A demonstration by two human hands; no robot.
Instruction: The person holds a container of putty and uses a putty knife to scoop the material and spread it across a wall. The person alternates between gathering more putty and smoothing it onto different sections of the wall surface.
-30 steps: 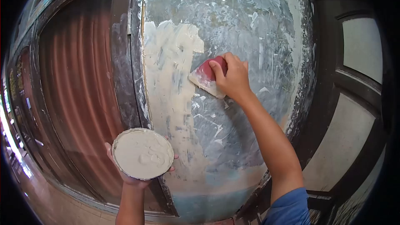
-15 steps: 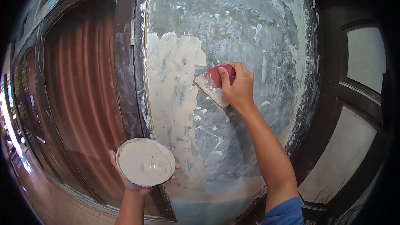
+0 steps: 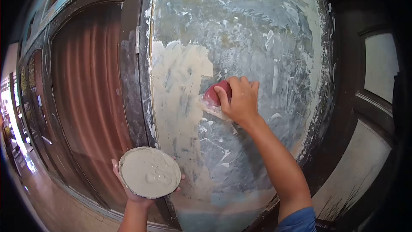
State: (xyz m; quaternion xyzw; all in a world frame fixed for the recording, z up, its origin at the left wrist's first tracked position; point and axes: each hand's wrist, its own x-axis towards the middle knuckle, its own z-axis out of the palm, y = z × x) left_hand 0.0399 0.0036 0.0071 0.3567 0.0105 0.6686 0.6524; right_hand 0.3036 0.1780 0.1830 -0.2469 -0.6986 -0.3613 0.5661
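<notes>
My left hand is wrapped round the underside of a round bowl, low in front of the wall. Pale putty fills the bowl close to the rim, its surface ridged on the right. In my right hand I grip a red putty scraper, thumb on its near face. Its pale, putty-smeared edge meets the wall at the right border of a cream putty patch. Bare grey, scraped surface with white flecks surrounds the patch above and to the right.
On the left stands a dark wooden frame with a reddish-brown curtain behind its pane. A dark door with pale panels is at the right. Tiled floor shows at the lower left.
The scraper in my right hand has turned and lies flatter to the wall, still at the patch's edge. The view has shifted slightly; the bowl stays in my left hand.
</notes>
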